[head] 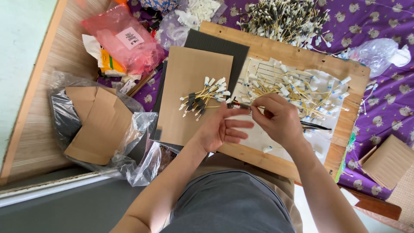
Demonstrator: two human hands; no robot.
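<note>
Presently both hands are meeting over the wooden board (276,162) on the person's lap. The right hand (280,121) is closing its thumb and fingers in a pinch on a thin wire lead (240,105), a small piece with a dark end; the left hand (217,129) is lying mostly open, palm up, its fingertips touching the same lead from below. Which fingers are bearing the grip is partly hidden.

Just beside the left hand, a small sorted bundle of leads (202,98) with white and black ends is lying on a brown card sheet (185,112), which is sitting over a dark ribbed sheet (215,45). Behind the right hand, a loose pile of yellow leads (297,88) is spreading across a white paper (258,138).

Risks, as judged:
- The lead is thin and pinched only at the fingertips; a slip would be dropping it into the loose pile, where it would be hard to tell apart.
- The board is resting on the lap, overhanging; a knee shift could be tipping it and sliding both piles together.
- The right wrist is hovering near the loose pile; a sweep could be snagging wires and dragging them off the paper.

Farther out, a larger heap of leads (282,19), a red plastic bag (123,36) and a clear bag of cardboard (99,125) are crowding the purple patterned cloth (379,26).
</note>
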